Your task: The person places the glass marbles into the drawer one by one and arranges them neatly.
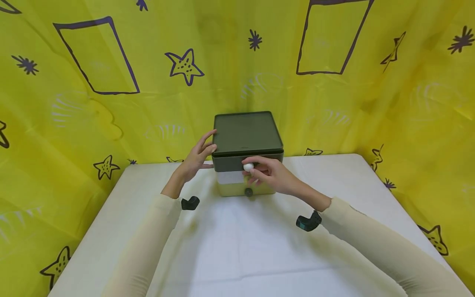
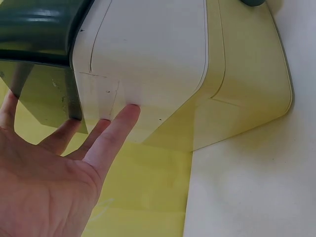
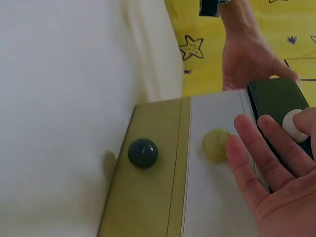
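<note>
A small drawer box (image 1: 246, 132) stands on the table, its tiers dark green on top, white in the middle and pale yellow at the bottom. My right hand (image 1: 272, 175) pinches the white knob (image 1: 248, 167) of the green top drawer (image 1: 227, 164) between thumb and forefinger. The other fingers of that hand extend past the yellow knob (image 3: 215, 145) of the white middle drawer (image 3: 210, 192). Against the box's left side rests my left hand (image 1: 194, 161), its fingers spread over the green and white tiers. On the bottom drawer sits a dark green knob (image 3: 143, 153).
A white cloth (image 1: 237, 247) covers the table under the box. Close behind and at both sides hangs a yellow curtain (image 1: 222, 53) with purple stars and outlined shapes. Dark wrist devices (image 1: 309, 222) are worn near both cuffs.
</note>
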The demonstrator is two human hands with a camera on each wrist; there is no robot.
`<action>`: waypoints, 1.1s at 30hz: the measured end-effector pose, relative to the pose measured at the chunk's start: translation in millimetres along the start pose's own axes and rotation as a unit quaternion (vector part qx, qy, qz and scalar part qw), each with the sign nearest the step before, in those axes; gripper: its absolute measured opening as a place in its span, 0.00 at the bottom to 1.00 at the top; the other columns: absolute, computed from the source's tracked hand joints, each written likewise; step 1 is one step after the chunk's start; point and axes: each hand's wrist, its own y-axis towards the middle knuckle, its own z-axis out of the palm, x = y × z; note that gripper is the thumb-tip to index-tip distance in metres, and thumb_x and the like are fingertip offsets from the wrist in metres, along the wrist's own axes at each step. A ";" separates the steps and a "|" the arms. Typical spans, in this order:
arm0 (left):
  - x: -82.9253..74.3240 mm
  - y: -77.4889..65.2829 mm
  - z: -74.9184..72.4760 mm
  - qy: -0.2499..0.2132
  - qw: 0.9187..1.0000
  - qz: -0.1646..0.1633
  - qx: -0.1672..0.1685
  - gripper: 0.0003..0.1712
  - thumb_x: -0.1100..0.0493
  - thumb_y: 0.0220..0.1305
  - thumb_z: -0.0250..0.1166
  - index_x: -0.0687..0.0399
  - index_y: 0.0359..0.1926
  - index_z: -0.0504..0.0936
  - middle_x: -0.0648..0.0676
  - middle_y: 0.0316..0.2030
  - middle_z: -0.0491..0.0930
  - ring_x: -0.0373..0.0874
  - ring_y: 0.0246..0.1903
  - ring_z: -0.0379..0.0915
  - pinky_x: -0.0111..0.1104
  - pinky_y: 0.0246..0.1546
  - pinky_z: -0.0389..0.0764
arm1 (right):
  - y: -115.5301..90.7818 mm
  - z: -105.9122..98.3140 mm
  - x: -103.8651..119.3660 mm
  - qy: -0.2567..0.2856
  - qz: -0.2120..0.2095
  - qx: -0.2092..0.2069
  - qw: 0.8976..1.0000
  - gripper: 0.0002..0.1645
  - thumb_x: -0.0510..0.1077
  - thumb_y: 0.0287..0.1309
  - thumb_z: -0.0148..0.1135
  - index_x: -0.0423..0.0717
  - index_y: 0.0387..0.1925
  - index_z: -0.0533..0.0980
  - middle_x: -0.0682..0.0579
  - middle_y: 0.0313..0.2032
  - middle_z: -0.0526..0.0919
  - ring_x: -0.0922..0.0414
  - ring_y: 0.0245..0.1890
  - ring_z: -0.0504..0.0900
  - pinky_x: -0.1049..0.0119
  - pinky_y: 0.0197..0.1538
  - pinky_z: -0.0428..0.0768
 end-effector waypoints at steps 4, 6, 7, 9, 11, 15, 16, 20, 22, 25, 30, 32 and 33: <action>-0.4 -0.4 1.0 -0.005 1.000 0.000 0.001 0.35 0.48 0.78 0.54 0.29 0.80 0.54 0.59 0.76 0.56 0.56 0.73 0.58 0.66 0.58 0.72 | 4.8 -3.9 -4.0 -0.002 0.006 -0.005 1.000 0.21 0.31 0.72 0.57 0.38 0.64 0.75 0.34 0.46 0.87 0.33 0.39 0.87 0.42 0.41 0.85; -0.5 -0.2 1.3 -0.007 1.000 0.001 0.002 0.35 0.49 0.78 0.54 0.30 0.80 0.54 0.59 0.76 0.56 0.57 0.72 0.58 0.65 0.58 0.73 | 6.3 -5.3 -4.5 -0.006 0.011 -0.007 1.000 0.21 0.32 0.72 0.58 0.38 0.64 0.75 0.35 0.46 0.87 0.33 0.39 0.87 0.45 0.41 0.86; -0.4 0.0 1.3 -0.007 1.000 0.001 0.002 0.35 0.49 0.78 0.54 0.30 0.80 0.54 0.59 0.76 0.56 0.57 0.72 0.58 0.65 0.58 0.73 | 6.8 -5.9 -4.8 -0.007 0.013 -0.008 1.000 0.21 0.33 0.72 0.58 0.39 0.64 0.75 0.36 0.46 0.87 0.34 0.39 0.87 0.47 0.41 0.86; 0.0 0.4 1.1 -0.006 1.000 0.001 0.003 0.35 0.49 0.78 0.53 0.30 0.80 0.54 0.59 0.76 0.55 0.58 0.73 0.58 0.65 0.58 0.73 | 7.3 -6.7 -5.1 -0.009 0.017 -0.008 1.000 0.21 0.33 0.72 0.59 0.40 0.64 0.76 0.36 0.46 0.87 0.34 0.39 0.87 0.50 0.42 0.87; 0.2 0.7 1.0 -0.005 1.000 0.001 0.003 0.35 0.49 0.79 0.53 0.30 0.80 0.54 0.59 0.76 0.55 0.58 0.73 0.57 0.65 0.58 0.72 | 7.2 -7.3 -4.8 -0.011 0.018 -0.006 1.000 0.21 0.34 0.72 0.59 0.40 0.64 0.76 0.37 0.46 0.87 0.34 0.40 0.87 0.51 0.42 0.87; -0.4 0.3 1.6 -0.003 1.000 -0.001 0.001 0.35 0.49 0.78 0.53 0.30 0.80 0.54 0.60 0.76 0.54 0.58 0.73 0.57 0.65 0.58 0.73 | 6.4 -7.3 -3.8 -0.006 0.018 -0.003 1.000 0.21 0.33 0.72 0.58 0.39 0.64 0.75 0.36 0.47 0.87 0.34 0.40 0.87 0.47 0.43 0.86; -0.7 0.3 1.9 -0.004 1.000 -0.001 0.001 0.35 0.49 0.78 0.53 0.30 0.80 0.54 0.60 0.76 0.55 0.58 0.73 0.58 0.65 0.58 0.73 | 6.1 -7.3 -3.3 -0.004 0.017 -0.002 1.000 0.21 0.33 0.72 0.58 0.39 0.64 0.75 0.35 0.47 0.87 0.34 0.40 0.87 0.47 0.43 0.86; -1.1 0.6 2.6 -0.005 1.000 -0.001 0.003 0.35 0.49 0.78 0.54 0.30 0.80 0.54 0.59 0.76 0.55 0.58 0.73 0.58 0.65 0.58 0.73 | 5.1 -8.1 -2.9 0.002 0.017 0.002 1.000 0.21 0.32 0.72 0.58 0.38 0.64 0.74 0.34 0.49 0.86 0.33 0.41 0.87 0.46 0.44 0.86; -0.9 1.6 3.0 -0.005 1.000 -0.001 0.004 0.35 0.49 0.78 0.54 0.30 0.80 0.54 0.59 0.76 0.55 0.58 0.73 0.58 0.65 0.58 0.73 | 4.6 -9.0 -3.3 0.005 0.018 0.005 1.000 0.22 0.31 0.72 0.58 0.38 0.65 0.74 0.34 0.50 0.86 0.33 0.41 0.87 0.46 0.44 0.86; -0.6 2.5 3.1 -0.005 1.000 0.000 0.006 0.35 0.49 0.78 0.54 0.29 0.80 0.54 0.59 0.77 0.54 0.58 0.73 0.58 0.65 0.58 0.73 | 3.8 -10.4 -3.7 0.006 0.018 0.012 1.000 0.24 0.32 0.71 0.59 0.37 0.66 0.72 0.34 0.51 0.85 0.35 0.43 0.87 0.45 0.45 0.86; -1.0 2.1 3.0 0.002 1.000 0.000 0.009 0.35 0.48 0.78 0.53 0.28 0.80 0.53 0.58 0.77 0.53 0.59 0.74 0.57 0.65 0.58 0.73 | 1.4 -12.2 -1.7 0.007 0.016 0.028 0.999 0.28 0.33 0.70 0.61 0.38 0.69 0.69 0.33 0.53 0.83 0.34 0.47 0.86 0.43 0.48 0.84; -1.5 0.9 2.8 0.004 1.000 -0.002 0.009 0.35 0.47 0.78 0.53 0.28 0.80 0.53 0.58 0.78 0.53 0.60 0.73 0.57 0.65 0.58 0.73 | -0.2 -13.2 -0.6 0.002 0.015 0.034 0.999 0.30 0.33 0.70 0.61 0.39 0.71 0.67 0.33 0.54 0.83 0.33 0.48 0.85 0.43 0.49 0.84; -1.8 0.2 2.6 0.006 1.000 -0.002 0.010 0.35 0.46 0.78 0.53 0.27 0.80 0.52 0.58 0.78 0.52 0.60 0.73 0.57 0.65 0.58 0.73 | -1.4 -13.9 -0.1 -0.007 0.015 0.036 0.999 0.31 0.34 0.70 0.61 0.41 0.71 0.67 0.34 0.54 0.83 0.34 0.48 0.85 0.45 0.50 0.84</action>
